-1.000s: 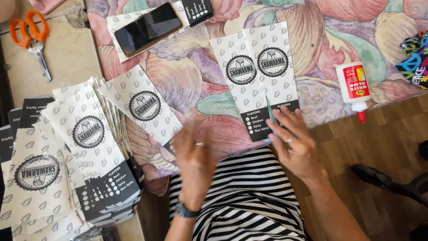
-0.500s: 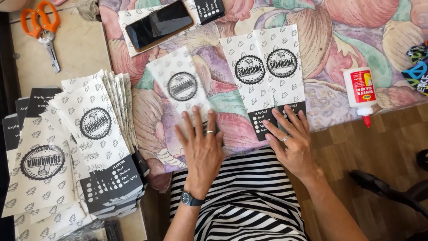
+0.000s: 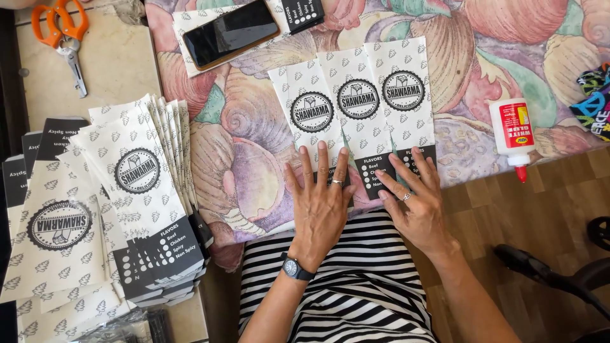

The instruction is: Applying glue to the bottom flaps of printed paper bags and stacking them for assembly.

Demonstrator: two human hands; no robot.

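A large floral cloth (image 3: 254, 127) covered the table, and the person sat before it in a black-and-white striped garment (image 3: 356, 298). At the left, on a beige surface (image 3: 114, 57), lay a big fanned stack of white paper sleeves (image 3: 136, 190) with leaf pattern and round black emblems. Three flat paper sleeves (image 3: 359, 105) of the same kind lay side by side on the cloth, overlapping a little, in front of the person.

The left hand (image 3: 321, 206) was open flat, fingers spread, and pressed on the bottom end of the leftmost sleeve; it gripped nothing. The right hand (image 3: 416, 200) was also open and flat, its fingers resting on the black bottom ends of the other two sleeves.

A dark phone (image 3: 230, 33) lay on another sleeve at the top. A white glue bottle (image 3: 513, 133) lay at the right, well apart from the hands. Orange scissors (image 3: 63, 35) lay at the upper left.
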